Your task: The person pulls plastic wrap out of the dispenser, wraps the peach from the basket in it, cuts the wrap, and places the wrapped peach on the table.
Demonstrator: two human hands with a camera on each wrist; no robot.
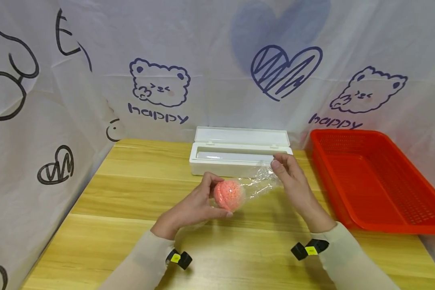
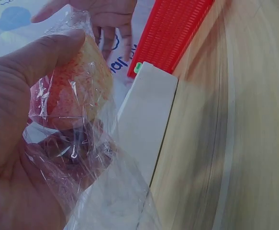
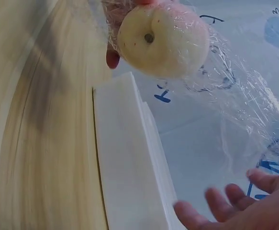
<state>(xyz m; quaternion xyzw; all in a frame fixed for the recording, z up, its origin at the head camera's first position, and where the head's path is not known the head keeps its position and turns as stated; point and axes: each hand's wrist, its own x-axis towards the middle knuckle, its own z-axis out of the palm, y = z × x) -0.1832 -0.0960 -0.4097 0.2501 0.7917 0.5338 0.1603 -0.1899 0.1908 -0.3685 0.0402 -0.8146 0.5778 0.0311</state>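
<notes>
A pink and cream peach (image 1: 229,195) is partly wrapped in clear plastic film (image 1: 261,179) above the table. My left hand (image 1: 199,205) grips it, the thumb on one side and the fingers on the other. Its stem hollow shows in the right wrist view, where the peach (image 3: 163,40) faces the camera. Loose film stretches from the fruit toward my right hand (image 1: 291,179). In the right wrist view the fingers (image 3: 220,206) of that hand are spread and relaxed, close to the film. Whether they touch the film is unclear.
Behind the hands stands a long white box (image 1: 217,167) with its lid (image 1: 243,137) raised and a white roll inside. A red plastic basket (image 1: 330,181) sits on the right of the wooden table (image 1: 130,189). A printed white cloth (image 1: 221,80) hangs behind.
</notes>
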